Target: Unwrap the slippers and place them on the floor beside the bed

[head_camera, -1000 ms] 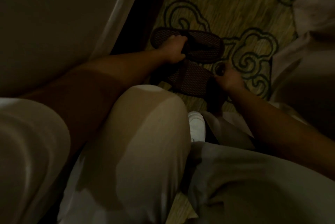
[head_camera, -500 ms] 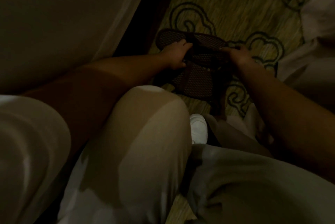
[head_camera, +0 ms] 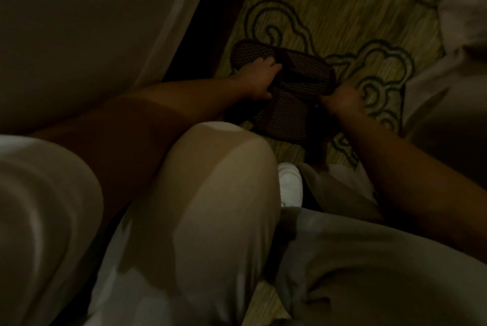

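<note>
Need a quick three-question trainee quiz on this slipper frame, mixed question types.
1. True or false: the left hand grips the far dark mesh slipper.
2. Multiple choice: the two dark mesh slippers are over A) the white bed sheet, B) the patterned woven carpet, C) the person's lap.
3. Fill in: the right hand holds the slippers at their ____ side, as the camera sees it.

Key: 1 true; 2 B; 3 right. The near dark mesh slipper lies partly under the far one.
</note>
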The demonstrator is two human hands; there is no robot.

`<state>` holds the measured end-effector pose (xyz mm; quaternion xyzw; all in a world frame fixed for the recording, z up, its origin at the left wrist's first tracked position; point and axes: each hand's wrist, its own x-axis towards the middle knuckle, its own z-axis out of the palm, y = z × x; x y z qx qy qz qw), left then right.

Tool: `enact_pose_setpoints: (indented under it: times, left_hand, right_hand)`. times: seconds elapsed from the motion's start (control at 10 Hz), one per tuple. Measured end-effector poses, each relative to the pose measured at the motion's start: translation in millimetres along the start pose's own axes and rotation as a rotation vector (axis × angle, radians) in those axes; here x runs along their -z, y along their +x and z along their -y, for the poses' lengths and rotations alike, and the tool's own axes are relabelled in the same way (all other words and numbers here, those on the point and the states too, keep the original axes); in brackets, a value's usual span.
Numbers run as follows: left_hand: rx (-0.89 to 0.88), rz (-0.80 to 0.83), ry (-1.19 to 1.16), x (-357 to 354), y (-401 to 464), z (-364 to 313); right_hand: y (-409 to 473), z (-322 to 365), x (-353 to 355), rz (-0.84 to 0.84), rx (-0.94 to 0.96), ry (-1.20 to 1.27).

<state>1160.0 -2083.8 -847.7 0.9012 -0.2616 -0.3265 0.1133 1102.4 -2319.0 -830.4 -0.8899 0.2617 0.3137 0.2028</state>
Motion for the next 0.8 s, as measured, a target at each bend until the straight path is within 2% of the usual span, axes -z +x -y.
enact_pose_setpoints:
  times: [0.1,0.2,0.3,0.5,0.6,0.7,0.8]
  left_hand:
    - [0.012,-0.01,0.041,0,-1,1]
    - [0.042,0.008,0.098,5,-3,6]
    - [0.058,0.03,0.136,5,-7,7]
    - [0.039,0.057,0.18,9,-13,5]
    - [0.057,0.042,0.24,7,-14,0]
    - [0.084,0.029,0.291,19,-16,-5]
    - [0.113,0.029,0.27,24,-16,-2]
  right_hand:
    - [-3,-2,-8,0.307,0.053,-0.191]
    - [-9,-14,-17,0.343,0.051,-0.195]
    - [-10,-25,-18,0.251,0.05,-0.186]
    - [-17,-19,-8,0.211,0.028,-0.242]
    - [-25,-17,-10,0.116,0.034,-0.31]
    - [-29,-4,-1,0.101,0.062,-0.427]
    - [-27,16,18,0.144,0.09,-0.385]
